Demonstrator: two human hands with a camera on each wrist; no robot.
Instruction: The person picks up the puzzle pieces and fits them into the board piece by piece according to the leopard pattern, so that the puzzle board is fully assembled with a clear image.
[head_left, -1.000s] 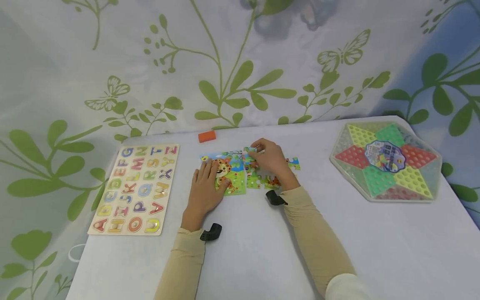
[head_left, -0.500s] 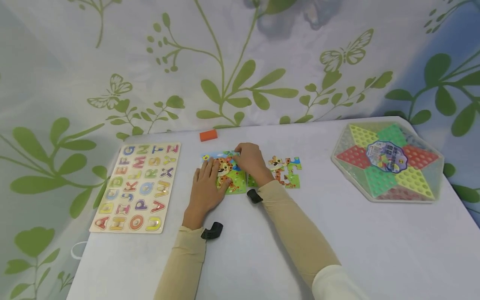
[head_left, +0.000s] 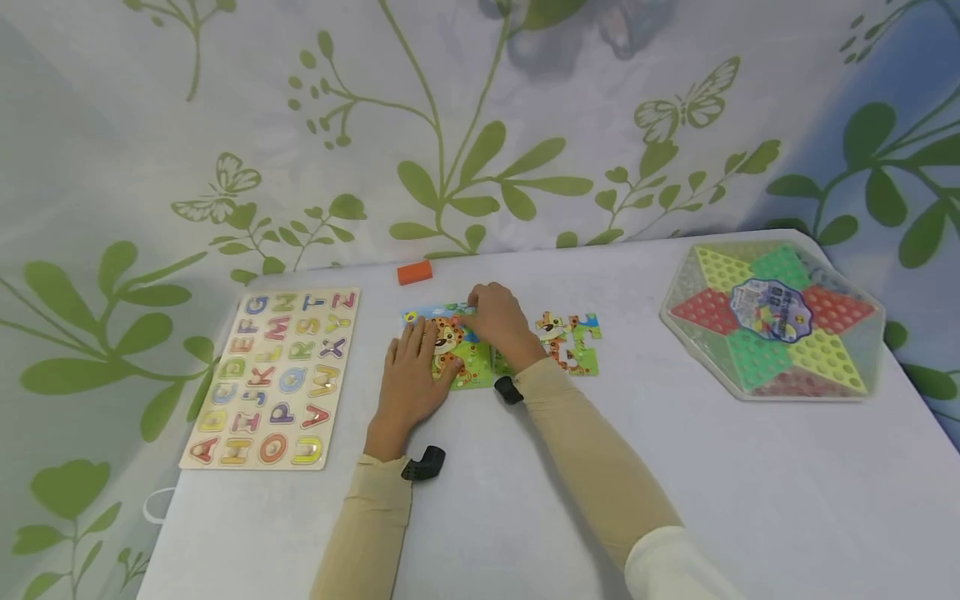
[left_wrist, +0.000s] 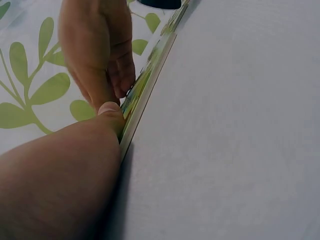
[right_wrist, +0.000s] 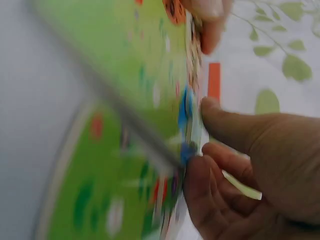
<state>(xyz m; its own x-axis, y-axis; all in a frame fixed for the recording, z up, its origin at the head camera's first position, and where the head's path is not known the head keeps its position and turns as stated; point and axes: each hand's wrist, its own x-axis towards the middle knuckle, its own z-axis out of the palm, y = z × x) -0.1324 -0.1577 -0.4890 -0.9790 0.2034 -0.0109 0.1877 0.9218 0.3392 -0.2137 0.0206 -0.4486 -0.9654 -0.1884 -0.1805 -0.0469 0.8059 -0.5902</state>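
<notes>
My left hand (head_left: 411, 367) lies flat on a leopard picture board (head_left: 472, 377), fingers extended. In the left wrist view its thumb (left_wrist: 111, 111) rests along the board's near edge. My right hand (head_left: 501, 321) is bent over the board's upper right corner. The right wrist view shows its thumb and forefinger pinching a small bluish puzzle piece (right_wrist: 188, 151), mostly hidden and blurred. Beside the board lies a partly assembled leopard jigsaw (head_left: 585, 363) with gaps; my right hand covers its left part.
An alphabet peg board (head_left: 273, 379) lies at the left. A small orange block (head_left: 414, 272) sits near the back edge. At the right rests a hexagonal Chinese checkers set (head_left: 772, 321). White cloth covers the table (head_left: 480, 500), with a patterned curtain (head_left: 480, 125) behind.
My right hand has moved left from the jigsaw to the picture board's upper right corner, uncovering the jigsaw's right part. Over the last half second it has barely shifted. My left hand stays put.
</notes>
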